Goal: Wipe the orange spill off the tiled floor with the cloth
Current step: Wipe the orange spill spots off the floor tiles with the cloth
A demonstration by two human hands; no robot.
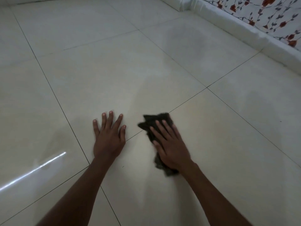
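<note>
— While my left hand (108, 137) lies flat on the pale glossy tiled floor (114, 70), fingers spread wide and holding nothing, my right hand (171, 144) presses down on the dark, crumpled rag of a cloth (151, 123).

— Is your right hand gripping that cloth or only resting on it?

— My fingers lie stretched out over it, palm down, pinning it to the tile. Whether any finger curls under an edge I cannot tell; the hand and the rag are both blurred.

— Where does the cloth sit?

— Just right of my left hand, apart from it, across a thin dark grout line (135, 136) that runs between the two hands. Part of the rag sticks out beyond my fingertips, and a bit shows below my wrist.

— And the orange spill?

— I see no clear orange puddle. There is only a faint warm tint on the tile just beyond the cloth to the right (192, 110), and I cannot say that it is the spill.

— Anything else around?

— A bright streak of reflected light (32, 170) on the floor to my left, and in the far right corner a white skirting (228, 22) below a wall patterned with red flowers and grey leaves (268, 13).
</note>
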